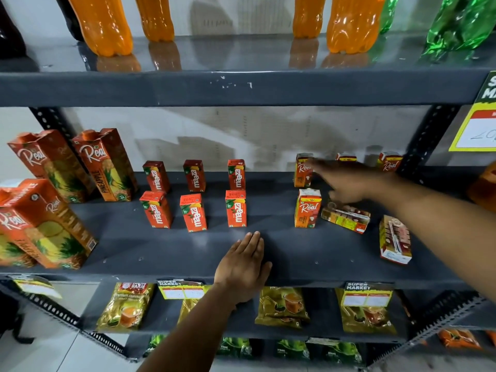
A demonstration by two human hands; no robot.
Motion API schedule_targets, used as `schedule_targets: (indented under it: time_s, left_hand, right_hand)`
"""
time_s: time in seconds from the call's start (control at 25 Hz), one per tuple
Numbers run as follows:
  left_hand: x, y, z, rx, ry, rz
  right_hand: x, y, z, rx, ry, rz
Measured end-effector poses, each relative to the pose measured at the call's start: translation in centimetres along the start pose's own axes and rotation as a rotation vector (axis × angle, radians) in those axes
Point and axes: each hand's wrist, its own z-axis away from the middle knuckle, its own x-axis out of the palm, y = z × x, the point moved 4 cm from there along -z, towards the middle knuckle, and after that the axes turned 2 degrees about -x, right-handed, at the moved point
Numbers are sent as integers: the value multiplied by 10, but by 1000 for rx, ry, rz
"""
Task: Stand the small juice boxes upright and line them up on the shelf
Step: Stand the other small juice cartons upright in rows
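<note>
Several small Maaza juice boxes [193, 212] stand upright in two rows on the dark middle shelf [166, 245]. To the right, small Real boxes stand upright: one in front [307, 208], one behind it [303, 170], two more at the back [390, 162]. Two Real boxes lie flat: one [345, 217] beside the front upright box, another [395, 240] nearer the shelf's right front. My right hand [349, 182] is blurred, fingers spread, hovering just above the first flat box. My left hand [245, 264] rests flat on the shelf's front edge, holding nothing.
Tall Real pineapple cartons [107, 165] stand at the shelf's left. Orange and green bottles [351, 25] fill the shelf above. Tea pouches [281, 307] and price tags hang below. A yellow price sign [475, 130] sits on the right upright.
</note>
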Motion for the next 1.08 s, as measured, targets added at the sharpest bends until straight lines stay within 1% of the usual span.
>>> schedule_targets:
  time_s: [0.08,0.16,0.2,0.24,0.32,0.4,0.56,0.6,0.68,0.76,0.84,0.96,1.04,1.08]
  left_hand:
    - [1,-1,0,-8,-22,-3]
    - [1,0,0,-13,-33,0]
    - [0,0,0,-16,-38,-1]
    - [0,1,0,-19,-40,-4]
    - [-1,1,-1,-21,-43,-13]
    - [-1,1,0,-20,-55,-23]
    - [-2,3,0,-29,-56,-6]
    - [-2,3,0,-27,-54,-3]
    - [-1,2,0,-28,-54,-5]
    - [0,2,0,-30,-59,-15]
    - [1,2,-1,-24,-49,1]
    - [2,0,0,-19,-34,23]
    - [3,-1,0,-23,-28,23]
    - [3,0,-1,-24,-26,23]
  right_hand:
    - [5,24,-1,157,-70,44]
    - [32,52,3,302,-184,78]
    - [47,63,5,341,-226,60]
    - [59,68,6,371,-221,16]
    - [75,74,7,389,-137,-33]
    - [79,79,8,425,-66,-84]
    - [75,75,11,437,70,-218]
    - [71,73,11,405,117,-200]
    - [61,69,12,280,168,-49]
    - [54,62,13,108,134,99]
    - [42,54,18,-8,89,113]
    - [38,35,22,-278,18,372]
    - [39,34,22,-294,12,403]
    - [38,32,24,-324,35,478]
